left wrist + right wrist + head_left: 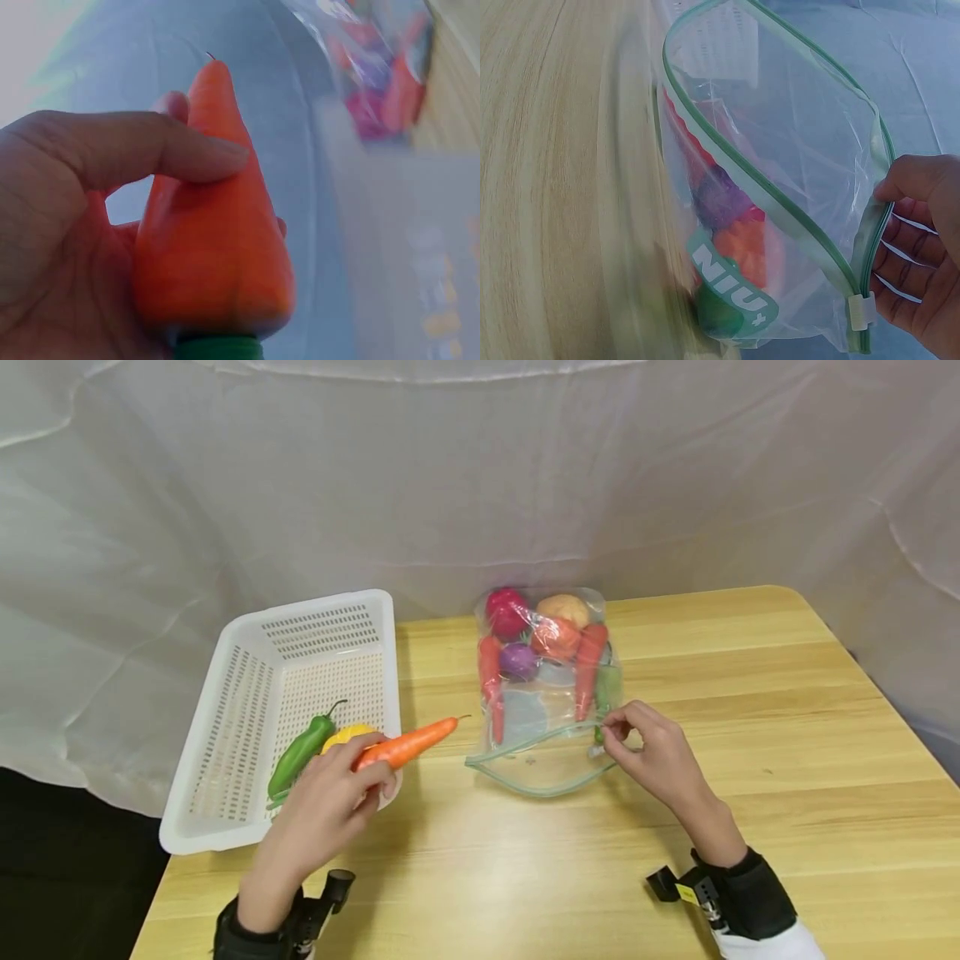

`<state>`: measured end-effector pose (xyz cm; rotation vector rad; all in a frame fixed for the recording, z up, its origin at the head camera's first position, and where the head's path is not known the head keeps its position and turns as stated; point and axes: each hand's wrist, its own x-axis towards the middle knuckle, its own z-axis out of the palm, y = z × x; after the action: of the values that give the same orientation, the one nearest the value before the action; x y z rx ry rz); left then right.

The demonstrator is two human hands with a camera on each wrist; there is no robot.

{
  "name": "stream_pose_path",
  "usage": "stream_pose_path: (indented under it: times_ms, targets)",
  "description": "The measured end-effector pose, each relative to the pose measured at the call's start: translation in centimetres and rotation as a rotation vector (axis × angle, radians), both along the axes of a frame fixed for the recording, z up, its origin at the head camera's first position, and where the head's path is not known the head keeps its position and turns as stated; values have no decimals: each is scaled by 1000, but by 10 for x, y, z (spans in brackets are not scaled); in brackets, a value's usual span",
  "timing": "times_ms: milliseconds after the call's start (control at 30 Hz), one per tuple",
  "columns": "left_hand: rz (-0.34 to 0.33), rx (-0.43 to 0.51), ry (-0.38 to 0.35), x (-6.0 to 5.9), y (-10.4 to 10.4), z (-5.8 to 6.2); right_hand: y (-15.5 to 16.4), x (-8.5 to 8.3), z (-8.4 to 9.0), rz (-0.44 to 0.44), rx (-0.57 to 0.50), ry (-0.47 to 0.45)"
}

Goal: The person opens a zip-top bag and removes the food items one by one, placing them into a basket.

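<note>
My left hand (326, 802) holds the carrot (408, 744) by its thick end, thumb and fingers curled round it, the thin tip pointing out toward the bag (546, 693). My right hand (660, 756) pinches the rim of that bag at the corner by the slider, and the mouth stands open, facing my left hand.

The carrot could slip, I judge: it looks like smooth, glossy plastic, tapered to a cone, and my hold is only on the fat end, so a tilt could let it slide out. The bag is thin, limp, clear film with a green zip strip; held at a single corner, the mouth could sag shut or fold, and the carrot tip could catch on the rim. The load deep in the bag, beyond my right fingers, is round and slick too: red, purple and orange pieces that could roll forward.

Under my left hand sits a white perforated basket (225, 710) with a green pepper (300, 752) and something yellow, on the wooden table (750, 693).
</note>
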<state>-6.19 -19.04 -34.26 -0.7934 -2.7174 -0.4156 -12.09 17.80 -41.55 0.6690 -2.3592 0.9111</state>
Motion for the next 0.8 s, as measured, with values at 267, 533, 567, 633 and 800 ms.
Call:
stream_pose_path:
  times_ms: [267, 533, 567, 633, 800]
  targets:
    - [199, -16, -107, -12, -28, -20, 1, 0, 0, 2, -3, -3]
    - [357, 140, -172, -22, -40, -47, 1, 0, 0, 9, 1, 0]
    - [376, 160, -166, -22, -40, -49, 1, 0, 0, 9, 3, 1]
    - [421, 177, -151, -22, -38, -50, 1, 0, 0, 7, 2, 2]
    - [592, 159, -204, -21, -35, -47, 0, 0, 1, 5, 6, -3]
